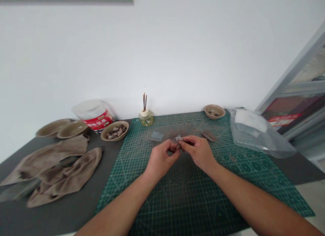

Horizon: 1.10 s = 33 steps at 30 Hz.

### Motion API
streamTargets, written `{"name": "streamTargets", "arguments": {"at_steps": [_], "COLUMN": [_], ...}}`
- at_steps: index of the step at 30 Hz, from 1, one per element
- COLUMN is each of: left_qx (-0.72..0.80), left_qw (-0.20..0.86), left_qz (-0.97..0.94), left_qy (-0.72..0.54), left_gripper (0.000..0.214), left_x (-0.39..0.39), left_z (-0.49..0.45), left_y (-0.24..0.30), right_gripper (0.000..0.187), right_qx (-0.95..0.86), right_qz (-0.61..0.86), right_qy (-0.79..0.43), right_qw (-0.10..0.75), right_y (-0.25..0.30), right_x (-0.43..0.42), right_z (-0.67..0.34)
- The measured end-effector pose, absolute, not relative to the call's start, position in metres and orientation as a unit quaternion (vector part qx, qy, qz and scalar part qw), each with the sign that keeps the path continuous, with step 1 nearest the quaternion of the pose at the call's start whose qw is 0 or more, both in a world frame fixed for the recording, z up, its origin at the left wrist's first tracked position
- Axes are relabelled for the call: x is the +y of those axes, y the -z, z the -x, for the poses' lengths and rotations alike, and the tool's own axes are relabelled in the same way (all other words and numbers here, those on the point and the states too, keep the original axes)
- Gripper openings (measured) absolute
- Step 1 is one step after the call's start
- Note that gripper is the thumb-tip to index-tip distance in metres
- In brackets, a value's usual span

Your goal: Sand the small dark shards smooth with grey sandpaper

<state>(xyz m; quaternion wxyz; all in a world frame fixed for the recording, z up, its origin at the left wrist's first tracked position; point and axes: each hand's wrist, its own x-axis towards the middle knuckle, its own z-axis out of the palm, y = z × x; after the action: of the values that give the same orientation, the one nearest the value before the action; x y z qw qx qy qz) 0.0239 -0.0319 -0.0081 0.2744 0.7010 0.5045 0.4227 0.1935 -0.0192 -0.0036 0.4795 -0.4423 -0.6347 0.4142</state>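
Pinch grip — grey chip (178, 138) — both hands (161, 160)

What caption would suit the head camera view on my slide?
Left hand and right hand pinch a small pale fragment above a green cutting mat, near a bowl of stones.

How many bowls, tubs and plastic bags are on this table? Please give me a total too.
Bowls: 4
Lidded tub with a red label: 1
Plastic bag: 1
Total: 6
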Motion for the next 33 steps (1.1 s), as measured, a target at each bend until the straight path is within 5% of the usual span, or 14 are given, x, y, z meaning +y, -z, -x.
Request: {"name": "streamTargets", "arguments": {"at_steps": [25, 33], "left_qx": [0.459, 0.471], "left_qw": [0.307, 0.379], "left_qz": [-0.682, -0.625], "left_qy": [-0.480, -0.493], "left_gripper": [0.008, 0.021], "left_x": [-0.033, -0.031], "left_z": [-0.015, -0.022], "left_y": [0.001, -0.001], "right_gripper": [0.018, 0.010], "right_qx": [-0.625, -0.680], "right_qz": [0.486, 0.467], "right_qy": [-0.365, -0.201], "right_qw": [0.490, 0.528], "right_y": [0.011, 0.000], "right_x": [-0.004, -0.020], "right_z": [-0.207, -0.200]}}
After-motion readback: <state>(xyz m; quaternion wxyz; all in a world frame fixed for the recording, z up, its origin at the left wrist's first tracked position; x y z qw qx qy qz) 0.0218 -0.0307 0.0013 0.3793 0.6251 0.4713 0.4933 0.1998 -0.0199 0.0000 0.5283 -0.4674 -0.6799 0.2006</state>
